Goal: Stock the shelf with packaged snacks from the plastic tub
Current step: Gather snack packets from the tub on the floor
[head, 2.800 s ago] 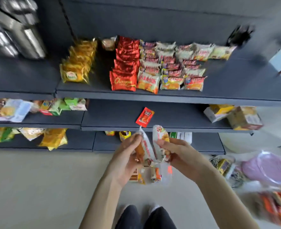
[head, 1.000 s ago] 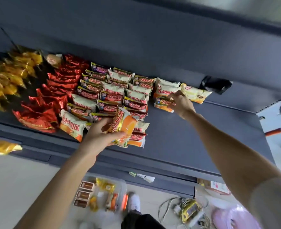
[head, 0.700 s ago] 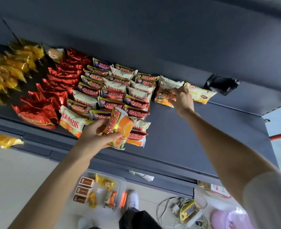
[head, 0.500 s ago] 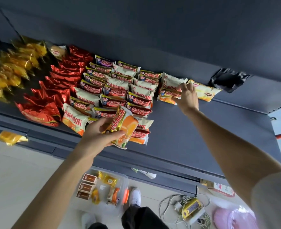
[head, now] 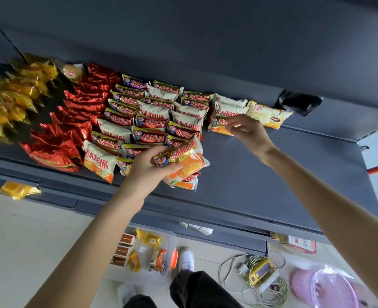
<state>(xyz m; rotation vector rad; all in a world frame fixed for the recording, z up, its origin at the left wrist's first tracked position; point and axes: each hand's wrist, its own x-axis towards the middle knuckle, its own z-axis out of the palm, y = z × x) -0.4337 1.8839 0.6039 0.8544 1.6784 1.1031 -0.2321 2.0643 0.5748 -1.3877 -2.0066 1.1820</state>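
Snack packet of orange-and-white foil (head: 184,162) gripped in curled left hand (head: 148,168), over stocked packets (head: 152,122) on dark grey metal shelf (head: 272,174). Right hand (head: 249,131) loosely curled at rear orange packet (head: 218,128), pinch or mere touch unclear. Clear plastic tub (head: 173,242) on floor, partly hidden by forearm

Over the front of the dark grey shelf (head: 272,174), the left hand (head: 148,167) grips an orange-and-white snack pack (head: 188,162), held just above the nearest of the white-and-red packs (head: 152,121) that lie in rows across the shelf's middle. Farther back on the shelf, the right hand (head: 250,132) hovers with loosely curled fingers at the end pack (head: 219,126) of those rows, though whether it touches is unclear. Below the shelf, on the floor, a clear plastic tub (head: 172,241) holds a few small snacks.
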